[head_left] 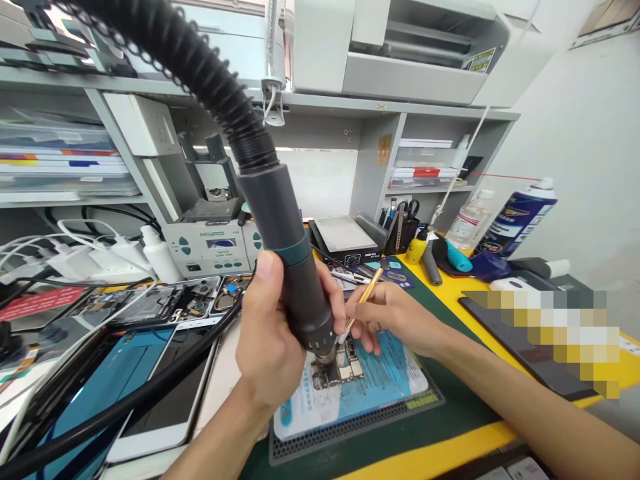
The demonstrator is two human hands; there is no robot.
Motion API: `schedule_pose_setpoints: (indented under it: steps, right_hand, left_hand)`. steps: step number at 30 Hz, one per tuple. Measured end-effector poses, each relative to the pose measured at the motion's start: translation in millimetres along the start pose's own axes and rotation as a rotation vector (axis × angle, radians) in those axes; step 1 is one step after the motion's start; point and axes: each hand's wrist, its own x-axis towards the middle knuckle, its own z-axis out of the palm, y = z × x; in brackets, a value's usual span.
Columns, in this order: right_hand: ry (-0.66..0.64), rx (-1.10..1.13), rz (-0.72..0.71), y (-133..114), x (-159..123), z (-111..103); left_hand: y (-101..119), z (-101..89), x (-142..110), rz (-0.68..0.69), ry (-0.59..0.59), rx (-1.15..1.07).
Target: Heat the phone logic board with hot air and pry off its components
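Observation:
My left hand [273,333] is wrapped around the dark grey handle of a hot air gun [285,233], whose ribbed hose rises to the upper left. Its metal nozzle [327,355] points down, close over a small phone circuit board [353,370]. That board lies on a blue-and-white printed mat [395,373]. Pinched in the fingers of my right hand [383,313] is a slim gold-handled tool [369,293], slanting down to a pale tip beside the nozzle. Whether this tip touches the board, I cannot tell; the nozzle partly covers the board.
Phones and screens [170,387] crowd the left, crossed by a black cable [150,400]. A control station [215,247] stands behind. At right are a blue spray can [517,220], a clear bottle [470,217] and a dark flat panel [520,347]. Shelves [370,120] rise at the back.

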Motion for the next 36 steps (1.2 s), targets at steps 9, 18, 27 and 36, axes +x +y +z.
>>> schedule_pose_setpoints:
  steps: [9,18,27,36]
  right_hand:
    - [0.026,0.168,0.048,2,2,-1]
    - [-0.028,0.293,0.103,2,1,-6]
    - [-0.024,0.422,0.236,-6,1,-3]
    - [-0.029,0.493,0.289,-7,0,-2]
  left_hand:
    - [7,-2.3,3,0.096,0.111,-0.021]
    - [8,-4.8,6,0.146,0.142,-0.067]
    - [15,-3.7,9,0.264,0.246,-0.111]
    - [17,-10.7,13,0.307,0.208,-0.127]
